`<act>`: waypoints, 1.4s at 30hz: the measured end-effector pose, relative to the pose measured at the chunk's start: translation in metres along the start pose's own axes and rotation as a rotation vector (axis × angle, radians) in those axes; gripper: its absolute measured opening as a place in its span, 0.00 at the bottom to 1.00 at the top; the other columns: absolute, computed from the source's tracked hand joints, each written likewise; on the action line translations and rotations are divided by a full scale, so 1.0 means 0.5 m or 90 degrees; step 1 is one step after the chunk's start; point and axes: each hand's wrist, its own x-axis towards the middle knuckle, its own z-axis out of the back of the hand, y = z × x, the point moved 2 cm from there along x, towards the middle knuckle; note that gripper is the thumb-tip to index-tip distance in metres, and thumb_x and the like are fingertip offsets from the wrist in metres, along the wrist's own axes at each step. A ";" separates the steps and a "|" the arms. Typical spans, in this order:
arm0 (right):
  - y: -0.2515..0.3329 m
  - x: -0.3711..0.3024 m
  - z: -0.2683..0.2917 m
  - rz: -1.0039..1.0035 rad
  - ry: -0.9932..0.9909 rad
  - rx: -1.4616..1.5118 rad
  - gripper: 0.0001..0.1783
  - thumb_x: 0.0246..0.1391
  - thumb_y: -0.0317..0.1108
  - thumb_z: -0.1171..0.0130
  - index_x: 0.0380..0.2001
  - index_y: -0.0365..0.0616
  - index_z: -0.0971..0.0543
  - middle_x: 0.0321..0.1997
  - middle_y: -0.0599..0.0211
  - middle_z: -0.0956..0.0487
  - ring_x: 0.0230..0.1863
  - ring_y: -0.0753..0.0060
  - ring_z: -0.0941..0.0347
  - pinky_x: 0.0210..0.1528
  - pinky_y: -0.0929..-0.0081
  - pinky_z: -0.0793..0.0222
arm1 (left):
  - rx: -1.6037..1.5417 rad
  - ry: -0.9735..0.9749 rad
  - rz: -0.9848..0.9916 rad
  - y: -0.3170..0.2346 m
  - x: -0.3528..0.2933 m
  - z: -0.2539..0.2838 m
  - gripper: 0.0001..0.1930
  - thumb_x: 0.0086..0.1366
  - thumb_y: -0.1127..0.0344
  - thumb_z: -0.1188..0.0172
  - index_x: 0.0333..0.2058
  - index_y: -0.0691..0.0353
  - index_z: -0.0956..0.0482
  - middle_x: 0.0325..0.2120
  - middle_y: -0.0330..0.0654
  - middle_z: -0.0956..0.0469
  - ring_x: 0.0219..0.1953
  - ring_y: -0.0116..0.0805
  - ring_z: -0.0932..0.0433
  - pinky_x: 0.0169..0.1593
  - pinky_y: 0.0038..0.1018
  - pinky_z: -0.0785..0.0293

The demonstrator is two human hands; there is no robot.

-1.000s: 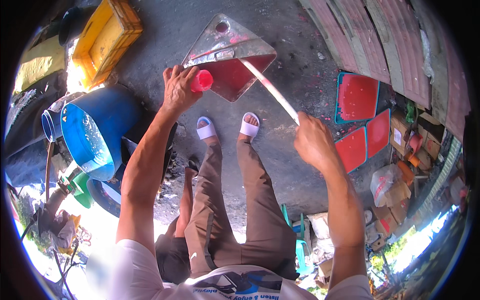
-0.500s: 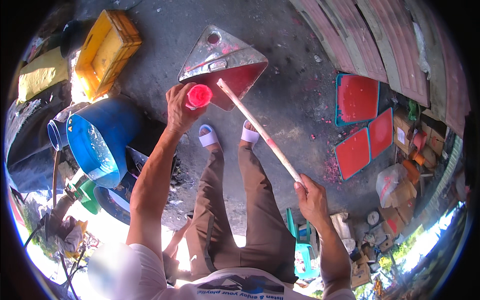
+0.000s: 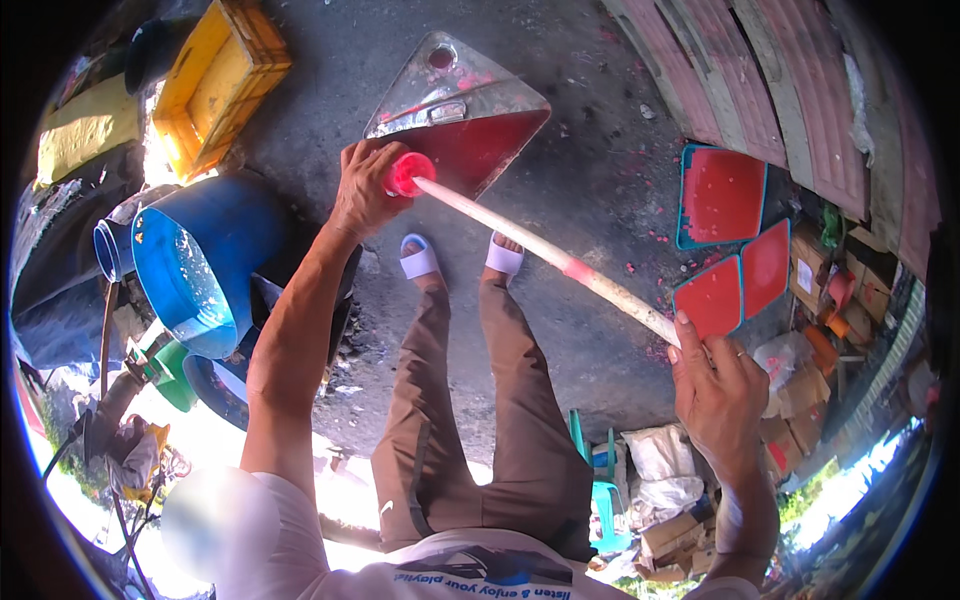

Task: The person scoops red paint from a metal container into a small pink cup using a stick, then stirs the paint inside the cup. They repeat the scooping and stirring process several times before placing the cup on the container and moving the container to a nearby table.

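A small cup-like container (image 3: 404,175) with bright pink-red stuff in it is gripped in my left hand (image 3: 362,190), over the near edge of a square metal tin (image 3: 492,92). The tin's top has a round hole and a handle, and its cut-open half shows a deep red inside. My right hand (image 3: 718,385), off to the right, pinches the end of a long pale wooden stick (image 3: 520,240) with a pink band of stain partway along. The stick's far tip meets the container's mouth; how deep it reaches inside is hidden.
Red-surfaced trays with teal rims (image 3: 722,200) lie on the floor at right. A yellow crate (image 3: 215,90) and a large blue drum (image 3: 190,280) stand at left. Corrugated sheets (image 3: 780,70) border the far right; cardboard boxes (image 3: 790,440) and a teal chair (image 3: 607,515) are nearer.
The stick's tip has moved from above the tin's opening to the mouth of the container. My right hand has swung out to the right, and the container has shifted slightly right.
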 end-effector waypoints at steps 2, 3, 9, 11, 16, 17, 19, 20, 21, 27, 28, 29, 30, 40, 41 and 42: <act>0.008 0.059 0.010 0.087 -0.019 -0.095 0.26 0.61 0.32 0.34 0.63 0.43 0.17 0.36 0.63 0.24 0.32 0.64 0.25 0.29 0.64 0.29 | -0.019 0.040 -0.007 -0.001 0.009 0.001 0.43 0.38 0.67 0.19 0.59 0.56 0.19 0.51 0.44 0.15 0.59 0.47 0.24 0.70 0.47 0.39; 0.016 0.084 0.010 0.121 -0.023 -0.146 0.26 0.61 0.31 0.35 0.63 0.43 0.18 0.37 0.62 0.24 0.32 0.64 0.25 0.29 0.65 0.29 | -0.008 0.050 -0.017 -0.002 0.012 0.002 0.43 0.37 0.67 0.18 0.59 0.56 0.19 0.50 0.44 0.15 0.59 0.47 0.23 0.70 0.47 0.39; 0.088 0.173 -0.027 0.160 0.047 -0.287 0.33 0.59 0.28 0.42 0.70 0.39 0.24 0.37 0.60 0.24 0.36 0.61 0.24 0.35 0.65 0.25 | 0.034 0.074 -0.112 -0.010 0.022 0.006 0.44 0.36 0.65 0.17 0.59 0.54 0.20 0.49 0.43 0.15 0.55 0.43 0.22 0.69 0.47 0.40; 0.089 0.183 -0.032 0.135 0.075 -0.259 0.33 0.58 0.29 0.41 0.69 0.39 0.24 0.36 0.60 0.24 0.36 0.61 0.23 0.34 0.65 0.24 | 0.046 0.052 -0.115 -0.006 0.022 0.008 0.43 0.37 0.65 0.17 0.58 0.54 0.19 0.47 0.42 0.15 0.53 0.43 0.22 0.68 0.48 0.39; 0.067 0.179 -0.047 0.145 0.110 -0.182 0.26 0.61 0.32 0.40 0.62 0.37 0.19 0.32 0.61 0.19 0.31 0.61 0.18 0.30 0.63 0.22 | 0.052 -0.026 -0.175 0.008 0.013 0.008 0.42 0.39 0.65 0.16 0.58 0.58 0.19 0.43 0.43 0.13 0.55 0.45 0.21 0.66 0.49 0.36; 0.056 0.178 -0.055 0.136 0.119 -0.158 0.26 0.62 0.33 0.40 0.62 0.37 0.19 0.32 0.60 0.19 0.31 0.60 0.17 0.31 0.62 0.21 | 0.060 -0.030 -0.184 0.013 0.014 0.008 0.42 0.39 0.65 0.16 0.58 0.59 0.19 0.43 0.44 0.13 0.55 0.46 0.21 0.66 0.49 0.36; 0.029 0.180 -0.077 0.125 0.126 -0.089 0.24 0.66 0.35 0.40 0.63 0.39 0.19 0.31 0.59 0.19 0.30 0.58 0.17 0.32 0.60 0.20 | 0.050 -0.057 -0.205 0.022 0.014 0.015 0.42 0.40 0.63 0.15 0.58 0.59 0.20 0.46 0.43 0.14 0.54 0.47 0.21 0.65 0.49 0.34; 0.015 0.179 -0.091 0.117 0.133 -0.054 0.24 0.68 0.36 0.41 0.64 0.40 0.20 0.31 0.59 0.19 0.30 0.57 0.17 0.33 0.59 0.20 | 0.053 -0.054 -0.210 0.026 0.013 0.021 0.42 0.41 0.61 0.14 0.58 0.58 0.20 0.48 0.42 0.14 0.55 0.45 0.21 0.65 0.49 0.34; 0.000 0.177 -0.104 0.108 0.134 -0.002 0.24 0.68 0.36 0.39 0.65 0.40 0.20 0.30 0.58 0.19 0.29 0.56 0.18 0.32 0.59 0.21 | 0.055 -0.057 -0.213 0.029 0.012 0.028 0.42 0.42 0.59 0.14 0.59 0.56 0.21 0.50 0.40 0.15 0.56 0.44 0.22 0.66 0.49 0.35; -0.072 0.152 -0.215 0.043 0.129 0.342 0.23 0.68 0.34 0.34 0.62 0.38 0.19 0.31 0.53 0.16 0.29 0.52 0.18 0.33 0.62 0.22 | 0.071 -0.050 -0.230 0.013 0.009 0.069 0.46 0.36 0.62 0.15 0.59 0.56 0.22 0.48 0.42 0.14 0.56 0.45 0.22 0.65 0.50 0.35; -0.082 0.141 -0.233 0.027 0.139 0.375 0.22 0.67 0.35 0.33 0.61 0.38 0.18 0.33 0.52 0.14 0.30 0.51 0.16 0.35 0.62 0.21 | 0.076 -0.049 -0.230 0.008 0.009 0.073 0.46 0.36 0.62 0.15 0.59 0.56 0.22 0.48 0.42 0.14 0.56 0.46 0.22 0.65 0.51 0.36; -0.089 0.134 -0.252 0.012 0.147 0.407 0.22 0.67 0.36 0.33 0.60 0.38 0.17 0.35 0.51 0.12 0.32 0.49 0.15 0.37 0.62 0.20 | 0.080 -0.052 -0.231 0.003 0.011 0.079 0.46 0.36 0.62 0.15 0.59 0.56 0.22 0.48 0.42 0.14 0.56 0.46 0.22 0.66 0.51 0.36; -0.094 0.129 -0.273 0.004 0.129 0.450 0.22 0.67 0.36 0.32 0.60 0.38 0.17 0.37 0.49 0.12 0.34 0.51 0.14 0.38 0.63 0.19 | 0.087 -0.059 -0.234 -0.001 0.013 0.083 0.44 0.37 0.62 0.15 0.59 0.57 0.21 0.47 0.42 0.14 0.55 0.46 0.21 0.65 0.50 0.36; -0.122 0.063 -0.380 -0.067 0.129 0.585 0.23 0.66 0.37 0.31 0.60 0.36 0.16 0.30 0.55 0.14 0.27 0.81 0.26 0.36 0.75 0.26 | 0.085 -0.076 -0.146 0.022 0.007 0.065 0.42 0.39 0.64 0.18 0.58 0.57 0.20 0.47 0.42 0.14 0.57 0.47 0.22 0.66 0.50 0.38; -0.127 0.059 -0.380 -0.086 0.143 0.590 0.23 0.66 0.37 0.31 0.61 0.37 0.16 0.28 0.57 0.15 0.27 0.82 0.27 0.35 0.76 0.27 | 0.077 -0.084 -0.131 0.030 0.007 0.063 0.42 0.38 0.65 0.18 0.58 0.57 0.20 0.46 0.43 0.14 0.57 0.47 0.22 0.66 0.50 0.39; -0.132 0.054 -0.379 -0.103 0.151 0.586 0.23 0.66 0.35 0.30 0.60 0.37 0.16 0.32 0.54 0.13 0.29 0.80 0.24 0.36 0.75 0.25 | 0.081 -0.083 -0.120 0.036 0.007 0.060 0.42 0.39 0.64 0.19 0.58 0.57 0.20 0.47 0.43 0.14 0.58 0.47 0.22 0.66 0.50 0.39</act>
